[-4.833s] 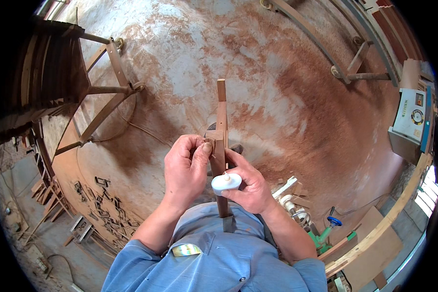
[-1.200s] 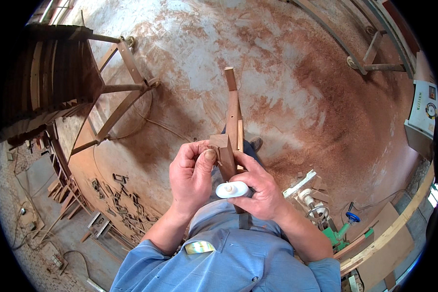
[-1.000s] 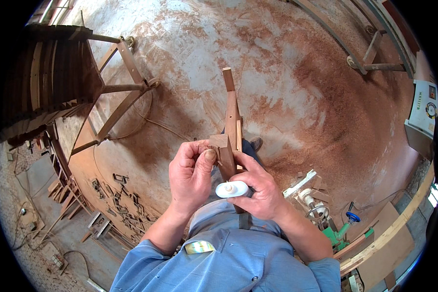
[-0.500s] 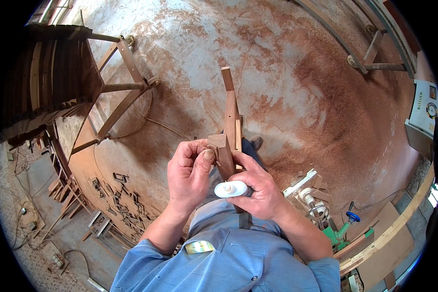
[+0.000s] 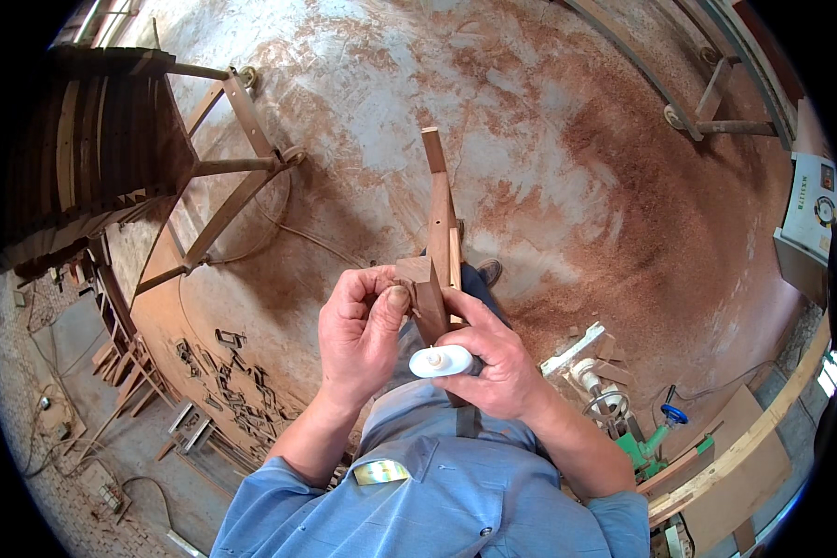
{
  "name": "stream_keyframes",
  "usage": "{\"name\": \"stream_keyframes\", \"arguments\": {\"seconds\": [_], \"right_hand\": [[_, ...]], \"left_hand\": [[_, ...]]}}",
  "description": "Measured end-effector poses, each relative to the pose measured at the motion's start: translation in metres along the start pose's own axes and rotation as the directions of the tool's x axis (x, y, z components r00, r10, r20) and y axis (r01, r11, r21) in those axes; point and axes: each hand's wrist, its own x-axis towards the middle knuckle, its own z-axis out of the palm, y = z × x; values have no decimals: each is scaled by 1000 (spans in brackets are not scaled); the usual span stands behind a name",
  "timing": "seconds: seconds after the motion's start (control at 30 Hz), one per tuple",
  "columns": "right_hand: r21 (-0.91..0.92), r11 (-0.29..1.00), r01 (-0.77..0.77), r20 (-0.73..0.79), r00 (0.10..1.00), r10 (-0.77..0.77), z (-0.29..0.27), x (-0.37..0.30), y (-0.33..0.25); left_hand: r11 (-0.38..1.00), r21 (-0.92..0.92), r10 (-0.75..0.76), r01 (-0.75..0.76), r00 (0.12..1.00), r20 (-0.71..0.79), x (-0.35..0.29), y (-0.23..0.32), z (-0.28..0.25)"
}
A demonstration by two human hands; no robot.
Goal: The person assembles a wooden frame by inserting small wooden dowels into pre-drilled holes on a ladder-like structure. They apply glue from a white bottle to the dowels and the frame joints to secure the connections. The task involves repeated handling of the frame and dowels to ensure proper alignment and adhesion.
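Note:
My right hand (image 5: 493, 358) grips a white plastic bottle (image 5: 427, 362) with a narrow nozzle, its top toward me. The same hand's fingers rest against a brown wooden piece (image 5: 429, 302) with a block-like end. On the other side of that end is my left hand (image 5: 367, 321), its thumb and fingertips pinched together. Something small and brown seems to be between them, too hidden to name. Beyond the block, a long jointed wooden part (image 5: 440, 209) points away from me, with a small hole in its side. How it meets the block is partly hidden.
A stack of dark wooden pieces (image 5: 84, 139) rests on a wheeled wooden rack (image 5: 242, 209) at left. Several metal clamps (image 5: 228, 381) lie on the floor below. Sawdust (image 5: 642, 205) covers the floor at right, near a green machine with a blue handwheel (image 5: 676, 415) and a grey machine box (image 5: 807, 219).

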Motion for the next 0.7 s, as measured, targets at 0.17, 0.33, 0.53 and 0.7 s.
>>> {"name": "stream_keyframes", "arguments": {"seconds": [0.17, 0.33, 0.53, 0.7], "right_hand": [[5, 1000, 11, -16, 1000, -11, -1, 1, -1], [-16, 1000, -4, -18, 1000, 4, -2, 1, -1], [27, 999, -41, -33, 999, 42, -2, 0, 3], [64, 996, -63, -33, 997, 65, -3, -1, 6]], "left_hand": [[998, 57, -38, 36, 999, 33, 3, 2, -1], [995, -101, -6, 1, 998, -55, 5, 10, 15], [994, -74, 88, -80, 989, 121, 12, -10, 2], [990, -128, 86, -65, 982, 166, 18, -22, -1]]}}
